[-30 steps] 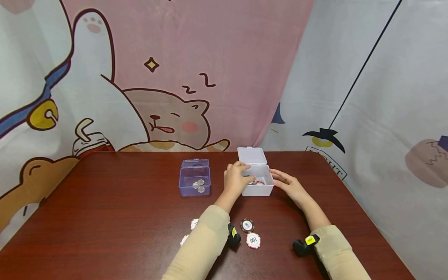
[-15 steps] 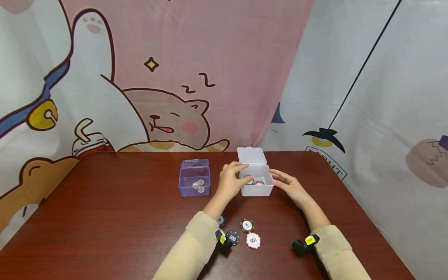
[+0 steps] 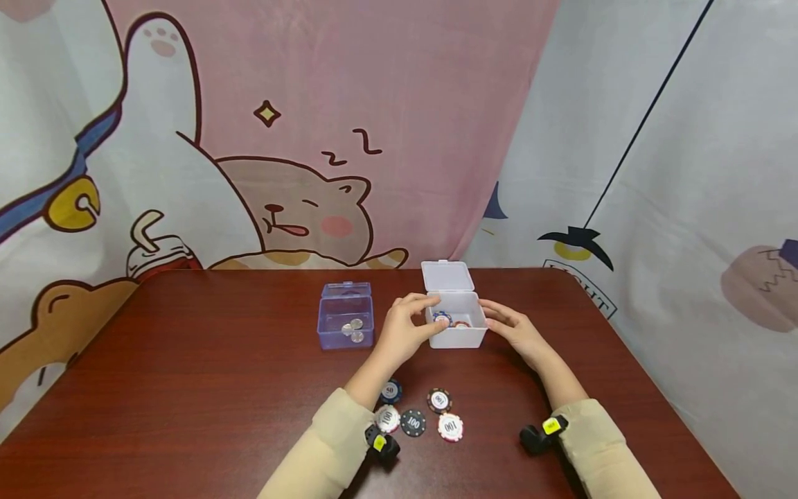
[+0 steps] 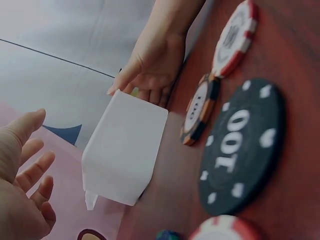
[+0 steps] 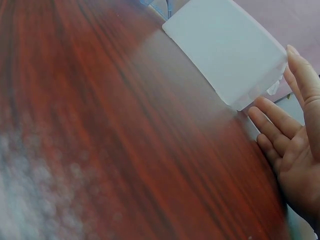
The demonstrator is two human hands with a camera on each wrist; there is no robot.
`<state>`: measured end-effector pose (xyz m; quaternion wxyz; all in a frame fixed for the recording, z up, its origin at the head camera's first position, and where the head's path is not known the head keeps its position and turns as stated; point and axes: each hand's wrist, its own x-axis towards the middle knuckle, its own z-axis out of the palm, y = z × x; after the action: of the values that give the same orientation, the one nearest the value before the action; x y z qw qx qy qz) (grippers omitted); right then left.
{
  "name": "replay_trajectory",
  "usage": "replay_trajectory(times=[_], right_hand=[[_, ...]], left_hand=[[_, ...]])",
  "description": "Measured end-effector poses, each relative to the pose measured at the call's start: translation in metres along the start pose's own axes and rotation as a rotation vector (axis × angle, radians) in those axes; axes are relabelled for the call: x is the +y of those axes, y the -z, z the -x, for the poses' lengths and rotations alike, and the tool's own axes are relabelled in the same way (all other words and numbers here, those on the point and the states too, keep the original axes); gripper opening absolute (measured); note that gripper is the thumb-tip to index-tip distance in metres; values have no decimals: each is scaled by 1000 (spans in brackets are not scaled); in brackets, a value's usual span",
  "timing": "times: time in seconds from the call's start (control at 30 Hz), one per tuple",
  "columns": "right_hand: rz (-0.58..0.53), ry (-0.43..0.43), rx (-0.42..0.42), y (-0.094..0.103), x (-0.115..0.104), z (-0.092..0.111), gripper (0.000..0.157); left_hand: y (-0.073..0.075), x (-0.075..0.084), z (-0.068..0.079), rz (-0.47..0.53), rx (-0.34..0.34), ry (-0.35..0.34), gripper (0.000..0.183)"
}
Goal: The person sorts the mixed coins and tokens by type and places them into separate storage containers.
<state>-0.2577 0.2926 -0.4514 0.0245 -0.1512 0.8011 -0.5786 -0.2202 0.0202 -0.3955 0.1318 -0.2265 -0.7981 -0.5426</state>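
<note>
A white plastic box [image 3: 458, 338] stands on the table with its lid [image 3: 447, 276] flipped back. Inside lie a blue-and-white poker chip [image 3: 442, 317] and a red-edged chip [image 3: 461, 324], partly hidden by the front wall. My left hand [image 3: 404, 334] is just left of the box, thumb and fingers spread, holding nothing; the left wrist view shows the left hand [image 4: 25, 185] apart from the box. On the other side, my right hand [image 3: 517, 334] touches the box's right wall with extended fingers. Its thumb lies at the box corner in the right wrist view.
A blue translucent box [image 3: 346, 339] with several coins [image 3: 357, 337] stands left, lid open. Several loose chips lie in front: blue [image 3: 391, 391], black [image 3: 413, 423], black-and-orange [image 3: 439, 400], and red-and-white ones [image 3: 450, 427]. A patterned curtain [image 3: 436, 138] hangs behind the table.
My left hand has drawn back left and toward me, out of the white box, uncovering the blue-and-white chip there and more chips on the table. The right hand stays in place.
</note>
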Motion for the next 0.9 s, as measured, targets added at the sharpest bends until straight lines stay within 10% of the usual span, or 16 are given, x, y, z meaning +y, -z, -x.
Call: replay_trajectory(times=[0.9], right_hand=[[2,-17,-18,-6,-32,9,48]], left_hand=[[9,-11,31,-41,-354,-40,46]])
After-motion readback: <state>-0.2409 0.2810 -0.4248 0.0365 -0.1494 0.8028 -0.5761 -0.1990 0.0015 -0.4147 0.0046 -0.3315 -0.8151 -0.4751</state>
